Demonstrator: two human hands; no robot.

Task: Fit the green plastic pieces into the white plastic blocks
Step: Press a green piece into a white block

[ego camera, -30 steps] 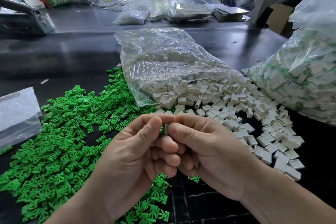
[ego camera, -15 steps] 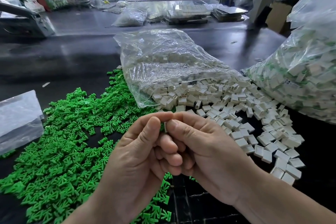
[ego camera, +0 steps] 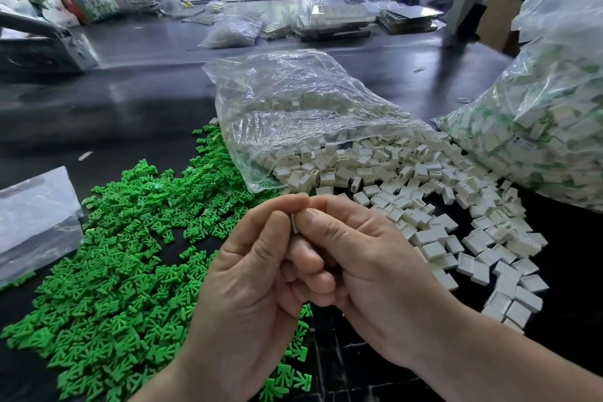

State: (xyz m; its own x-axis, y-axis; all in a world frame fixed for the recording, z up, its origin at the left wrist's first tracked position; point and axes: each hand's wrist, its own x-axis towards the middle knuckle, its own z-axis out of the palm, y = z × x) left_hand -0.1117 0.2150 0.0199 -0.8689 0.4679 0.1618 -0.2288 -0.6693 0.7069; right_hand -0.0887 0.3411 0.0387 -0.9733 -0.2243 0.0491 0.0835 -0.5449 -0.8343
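while our left hand (ego camera: pixel 257 274) and right hand (ego camera: pixel 359 258) pinch one white block (ego camera: pixel 296 224) at 12 o'clock of our fists, we press squarely, thumbs together.

A second ago a sliver of green showed in the gap between the two thumb tips; now only the pale edge of a white block (ego camera: pixel 296 222) shows there. The left hand (ego camera: pixel 257 274) and right hand (ego camera: pixel 365 268) have closed slightly tighter together, thumbs pressing nearer one another above the tabletop (ego camera: pixel 137 114).
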